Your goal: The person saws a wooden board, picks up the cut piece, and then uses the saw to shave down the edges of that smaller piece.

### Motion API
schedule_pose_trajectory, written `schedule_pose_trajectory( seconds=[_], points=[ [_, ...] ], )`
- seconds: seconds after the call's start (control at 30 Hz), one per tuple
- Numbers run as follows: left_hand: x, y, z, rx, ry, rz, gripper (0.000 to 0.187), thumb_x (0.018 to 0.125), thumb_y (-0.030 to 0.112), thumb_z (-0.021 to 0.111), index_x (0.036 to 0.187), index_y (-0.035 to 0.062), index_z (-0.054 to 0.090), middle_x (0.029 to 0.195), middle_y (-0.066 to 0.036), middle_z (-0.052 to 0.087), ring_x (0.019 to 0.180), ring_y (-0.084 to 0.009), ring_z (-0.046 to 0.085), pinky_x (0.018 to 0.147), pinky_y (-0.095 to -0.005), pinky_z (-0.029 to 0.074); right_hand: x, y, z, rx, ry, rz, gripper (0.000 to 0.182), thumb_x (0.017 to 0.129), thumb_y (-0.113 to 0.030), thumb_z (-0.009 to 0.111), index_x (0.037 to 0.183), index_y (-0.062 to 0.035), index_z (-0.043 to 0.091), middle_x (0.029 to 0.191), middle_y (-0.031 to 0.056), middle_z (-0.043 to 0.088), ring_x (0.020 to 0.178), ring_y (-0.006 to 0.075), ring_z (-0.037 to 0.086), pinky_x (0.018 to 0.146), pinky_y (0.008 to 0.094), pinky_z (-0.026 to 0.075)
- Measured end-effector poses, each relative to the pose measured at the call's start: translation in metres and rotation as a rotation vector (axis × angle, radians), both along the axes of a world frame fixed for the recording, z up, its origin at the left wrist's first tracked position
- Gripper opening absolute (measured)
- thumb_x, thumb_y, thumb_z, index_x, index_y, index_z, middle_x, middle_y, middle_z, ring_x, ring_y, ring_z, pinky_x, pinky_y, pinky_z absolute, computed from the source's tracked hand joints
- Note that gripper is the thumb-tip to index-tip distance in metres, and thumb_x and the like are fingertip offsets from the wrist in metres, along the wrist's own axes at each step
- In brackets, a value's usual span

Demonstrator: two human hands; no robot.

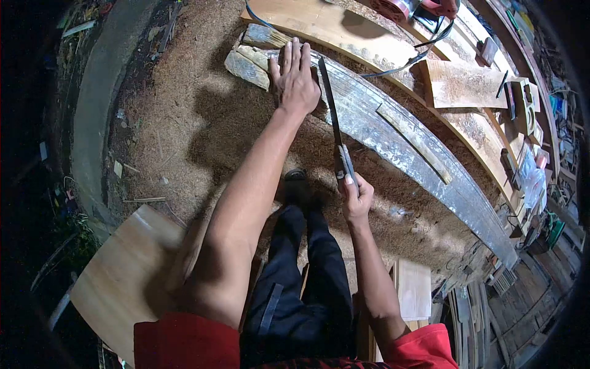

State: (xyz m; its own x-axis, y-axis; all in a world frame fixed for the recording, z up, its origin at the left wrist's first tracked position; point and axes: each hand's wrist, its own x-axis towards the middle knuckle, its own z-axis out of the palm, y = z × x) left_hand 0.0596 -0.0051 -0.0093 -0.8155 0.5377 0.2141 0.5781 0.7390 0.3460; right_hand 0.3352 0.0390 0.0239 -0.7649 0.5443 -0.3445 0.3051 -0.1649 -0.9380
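My left hand (296, 83) lies flat with fingers stretched over the near-left end of a weathered, paint-stained plank bench (369, 123). Rough wood pieces (249, 67) stick out at that end, beside my fingers. A dark piece under my palm is mostly hidden. In my right hand (357, 198), fingers wrapped round the grey handle, is what looks like a handsaw (332, 107). Its long, narrow dark blade points away from me and crosses the bench just right of my left hand. A thin wooden strip (413, 142) rests on the bench farther right.
Behind the bench lie long boards (332, 24), a short wide board (467, 85), a black cable (399, 69) and a red power tool (396, 7). Sawdust (178, 92) covers the ground. A broad panel (126, 270) stands at lower left, stacked timber (470, 320) at lower right.
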Motion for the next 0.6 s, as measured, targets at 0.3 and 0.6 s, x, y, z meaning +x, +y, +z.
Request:
schedule_pose_trajectory(
  seconds=[0.3, 0.6],
  points=[
    [-0.011, 0.009, -0.001, 0.148, -0.099, 0.151, 0.062, 0.092, 0.014, 0.049, 0.149, 0.001, 0.029, 0.158, -0.019, 0.022, 0.148, -0.0316, 0.016, 0.117, -0.0552, 0.004, -0.005, -0.002, -0.001, -0.038, 0.025, -0.024, 0.036, 0.097, -0.025, 0.055, 0.068, -0.0051, 0.048, 0.061, -0.0055, 0.039, 0.057, 0.0052, 0.035, 0.05, 0.0263, 0.028],
    [0.004, 0.011, 0.003, 0.055, -0.007, 0.155, 0.065, 0.086, 0.008, 0.049, 0.147, -0.0029, 0.028, 0.155, -0.023, 0.026, 0.146, -0.0343, 0.02, 0.117, -0.0558, 0.003, -0.002, -0.011, -0.004, 0.0, 0.023, -0.044, 0.034, 0.097, -0.026, 0.056, 0.071, -0.0052, 0.049, 0.063, -0.0064, 0.039, 0.059, 0.0052, 0.035, 0.051, 0.0263, 0.027]
  ],
)
